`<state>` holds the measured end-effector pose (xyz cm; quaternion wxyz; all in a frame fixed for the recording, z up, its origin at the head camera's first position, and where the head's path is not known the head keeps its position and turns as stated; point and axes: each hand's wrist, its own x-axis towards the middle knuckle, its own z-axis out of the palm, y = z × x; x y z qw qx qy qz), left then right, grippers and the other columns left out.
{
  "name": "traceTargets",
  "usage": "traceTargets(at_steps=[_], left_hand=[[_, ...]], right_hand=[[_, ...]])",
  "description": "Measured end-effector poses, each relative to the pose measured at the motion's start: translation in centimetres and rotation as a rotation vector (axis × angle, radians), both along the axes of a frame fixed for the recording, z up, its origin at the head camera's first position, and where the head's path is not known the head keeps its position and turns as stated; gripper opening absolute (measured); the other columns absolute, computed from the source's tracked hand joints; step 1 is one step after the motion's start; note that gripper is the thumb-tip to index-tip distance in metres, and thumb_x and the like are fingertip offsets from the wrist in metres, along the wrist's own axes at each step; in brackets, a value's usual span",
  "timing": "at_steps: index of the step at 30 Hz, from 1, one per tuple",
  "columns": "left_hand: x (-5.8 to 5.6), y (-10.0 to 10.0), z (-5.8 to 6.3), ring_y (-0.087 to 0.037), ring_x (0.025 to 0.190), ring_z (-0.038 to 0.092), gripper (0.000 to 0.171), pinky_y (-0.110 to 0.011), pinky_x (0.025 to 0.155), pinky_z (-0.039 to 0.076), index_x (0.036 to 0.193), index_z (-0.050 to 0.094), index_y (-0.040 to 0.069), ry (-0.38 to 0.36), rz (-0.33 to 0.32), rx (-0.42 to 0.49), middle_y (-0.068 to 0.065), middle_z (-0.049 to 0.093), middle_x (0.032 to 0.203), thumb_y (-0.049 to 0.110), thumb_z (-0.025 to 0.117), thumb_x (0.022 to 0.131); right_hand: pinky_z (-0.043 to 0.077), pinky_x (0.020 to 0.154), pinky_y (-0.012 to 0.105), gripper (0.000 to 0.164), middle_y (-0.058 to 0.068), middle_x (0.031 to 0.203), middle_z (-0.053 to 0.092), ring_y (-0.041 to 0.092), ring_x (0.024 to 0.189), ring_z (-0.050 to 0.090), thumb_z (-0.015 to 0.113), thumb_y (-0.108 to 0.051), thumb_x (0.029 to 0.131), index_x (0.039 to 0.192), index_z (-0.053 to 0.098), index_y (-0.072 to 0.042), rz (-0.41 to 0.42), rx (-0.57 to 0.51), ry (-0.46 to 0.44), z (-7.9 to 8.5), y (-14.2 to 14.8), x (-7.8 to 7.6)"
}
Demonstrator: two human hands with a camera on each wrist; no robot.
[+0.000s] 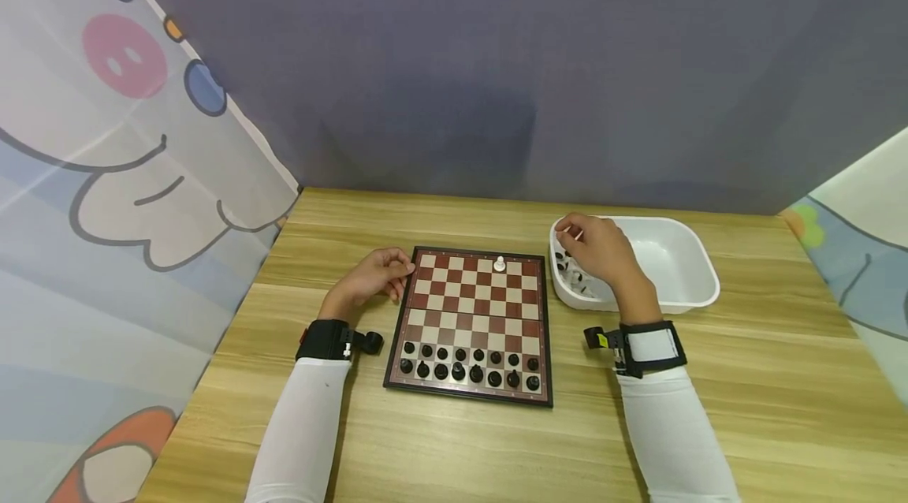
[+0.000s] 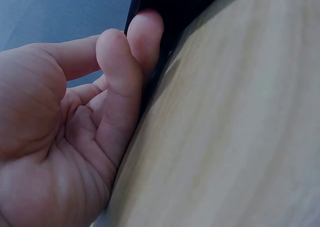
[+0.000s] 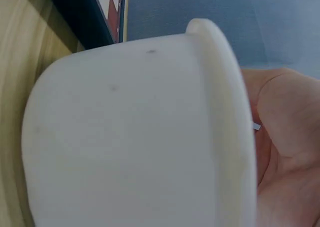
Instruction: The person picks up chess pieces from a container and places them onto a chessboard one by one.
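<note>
left hand is loosely touching the chessboard's ten-o'clock edge; right hand is hovering over the tray at two o'clock, hold unclear. the white piece, standing at the board's one o'clock, is likely handling light, stiff, slick, its neck suiting pinching.

On the table, a chessboard bearing pieces is placed at lower centre, a tub right of centre.

Head cam fwd/dn; wrist cams close; board shared.
</note>
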<state>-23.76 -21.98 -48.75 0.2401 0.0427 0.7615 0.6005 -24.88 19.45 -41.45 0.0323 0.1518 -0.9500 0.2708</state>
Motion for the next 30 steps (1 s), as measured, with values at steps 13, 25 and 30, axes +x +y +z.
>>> traceTargets(at_steps=[13,25,30], left_hand=[[0.0,-0.1,0.0,-0.015,0.058,0.060,0.017,-0.024,0.053,0.057,0.113,0.056,-0.001,-0.010,0.005,0.005,-0.005,0.058,0.077,0.014,0.055,0.107],[0.0,-0.2,-0.1,-0.016,0.058,0.061,0.016,-0.025,0.052,0.057,0.114,0.057,-0.001,-0.013,0.008,0.000,-0.005,0.058,0.077,0.014,0.055,0.107],[0.0,-0.2,0.0,-0.016,0.058,0.061,0.016,-0.024,0.052,0.057,0.114,0.057,0.000,-0.010,0.009,0.001,-0.005,0.057,0.079,0.014,0.055,0.107]], right_hand=[[0.047,0.063,0.036,0.021,0.018,0.103,0.071,0.028,0.080,0.063,0.057,-0.015,0.102,0.116,0.070,-0.007,-0.027,0.049,-0.113,-0.7,1.5,-0.5],[0.046,0.062,0.031,0.021,0.011,0.086,0.070,0.018,0.070,0.059,0.054,-0.009,0.101,0.115,0.067,0.001,0.094,0.057,-0.376,-0.6,2.9,-0.3],[0.045,0.060,0.030,0.024,0.010,0.086,0.070,0.017,0.063,0.058,0.050,-0.009,0.104,0.120,0.064,0.003,0.089,0.048,-0.454,-0.6,3.0,-0.2]])
